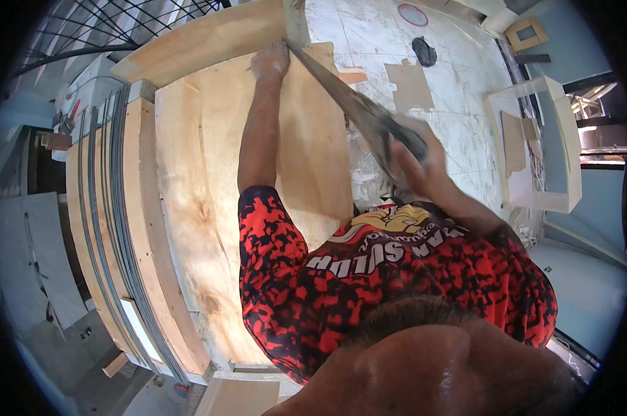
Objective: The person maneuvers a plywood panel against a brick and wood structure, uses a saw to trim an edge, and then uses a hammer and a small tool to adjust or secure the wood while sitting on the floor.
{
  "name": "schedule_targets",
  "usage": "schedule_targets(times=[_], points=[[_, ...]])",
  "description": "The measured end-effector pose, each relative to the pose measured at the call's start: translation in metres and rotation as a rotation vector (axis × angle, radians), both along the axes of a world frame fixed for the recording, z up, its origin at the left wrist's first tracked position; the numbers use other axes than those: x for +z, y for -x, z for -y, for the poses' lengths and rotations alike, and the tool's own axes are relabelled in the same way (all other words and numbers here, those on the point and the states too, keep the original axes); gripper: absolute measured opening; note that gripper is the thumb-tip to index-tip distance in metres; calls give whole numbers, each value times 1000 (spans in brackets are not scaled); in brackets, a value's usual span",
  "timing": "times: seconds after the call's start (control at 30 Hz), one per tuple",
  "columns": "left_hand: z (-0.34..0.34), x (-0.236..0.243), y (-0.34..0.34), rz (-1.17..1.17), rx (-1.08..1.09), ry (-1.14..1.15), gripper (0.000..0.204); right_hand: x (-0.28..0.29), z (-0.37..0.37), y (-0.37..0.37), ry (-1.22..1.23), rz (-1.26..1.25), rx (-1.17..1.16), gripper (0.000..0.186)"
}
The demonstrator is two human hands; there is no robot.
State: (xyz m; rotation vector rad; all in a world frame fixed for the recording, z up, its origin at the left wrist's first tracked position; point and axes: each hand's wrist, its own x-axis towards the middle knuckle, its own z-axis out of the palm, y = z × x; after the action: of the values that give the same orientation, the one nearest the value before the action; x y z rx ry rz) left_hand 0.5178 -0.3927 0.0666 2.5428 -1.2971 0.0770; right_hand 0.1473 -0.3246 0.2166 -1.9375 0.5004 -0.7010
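My right hand (424, 156) grips the dark handle of a handsaw (351, 100), slightly blurred. Its long blade slants away to the far left, and its tip reaches the far part of a large plywood board (216, 145). My left arm stretches over this light board. At its far end, close to the saw tip, my left hand (270, 62) is closed and pressed on the board, with the fingertips hard to see. Just beyond stands another plywood piece (209, 31), set along the far edge.
Left of the board are long stacked planks and thin strips (112, 229). On the pale floor to the right lie a brown flat sheet (409, 84), a black crumpled item (424, 51) and a round pink-rimmed object (413, 14). A pale open box frame (570, 145) stands at the far right.
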Motion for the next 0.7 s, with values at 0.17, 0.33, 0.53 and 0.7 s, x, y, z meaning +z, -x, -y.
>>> schedule_targets(times=[0.17,0.33,0.53,0.7], points=[[2,8,10,2,-1,51,34,-9,12,-40,24,-165,-21,43],[-1,-9,-3,-2,22,52,34,-6,-13,23,-132,-18,29,39],[6,1,9,-59,29,-50,33,-1,0,-4,-68,-136,-44,40],[4,-14,0,-57,61,-27,36,4,-10,27,-257,-86,-13,38]])
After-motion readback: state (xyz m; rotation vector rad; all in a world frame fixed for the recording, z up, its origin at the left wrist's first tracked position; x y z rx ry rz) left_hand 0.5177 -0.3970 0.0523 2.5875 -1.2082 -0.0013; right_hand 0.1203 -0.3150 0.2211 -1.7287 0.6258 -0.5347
